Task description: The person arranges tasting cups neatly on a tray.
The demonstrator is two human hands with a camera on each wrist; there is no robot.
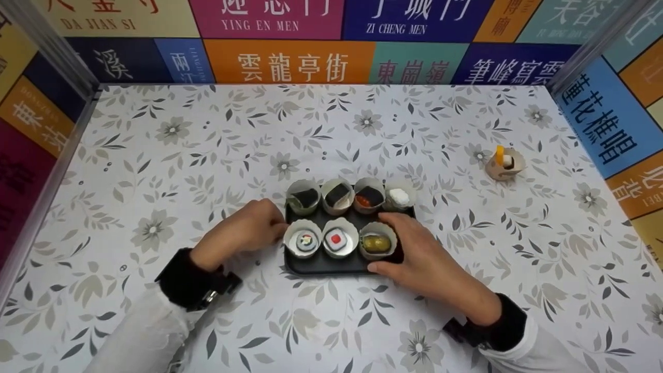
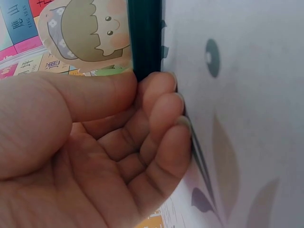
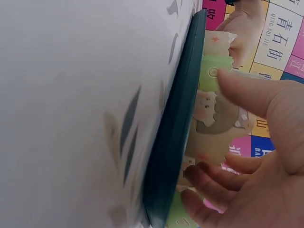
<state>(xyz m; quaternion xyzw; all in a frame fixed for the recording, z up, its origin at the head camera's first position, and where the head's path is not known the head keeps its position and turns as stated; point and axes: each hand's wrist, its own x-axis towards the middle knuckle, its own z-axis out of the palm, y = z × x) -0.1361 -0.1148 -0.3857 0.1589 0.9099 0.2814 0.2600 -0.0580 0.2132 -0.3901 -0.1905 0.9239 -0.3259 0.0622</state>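
A dark tray [image 1: 331, 265] bears two rows of paper cups with toy sushi in them. At its left edge is my left hand [image 1: 254, 225]; in the left wrist view thumb and forefinger pinch the tray's rim [image 2: 146, 38], the other fingers curled. My right hand [image 1: 422, 254] reaches around the front-row cup with a yellow-green piece [image 1: 376, 243], thumb in front and fingers behind. In the right wrist view its fingers are spread and loosely bent beside the cartoon-printed cup [image 3: 213, 137], with space between palm and cup.
Beside that cup in the front row stand cups with a red-centred roll [image 1: 336, 240] and a round roll [image 1: 306, 240]. The back row includes a cup with a white-topped piece [image 1: 399, 196]. Another paper cup [image 1: 503, 168] stands apart at the right on the flowered tabletop [image 1: 222, 140]. Printed panels [image 1: 290, 62] surround it.
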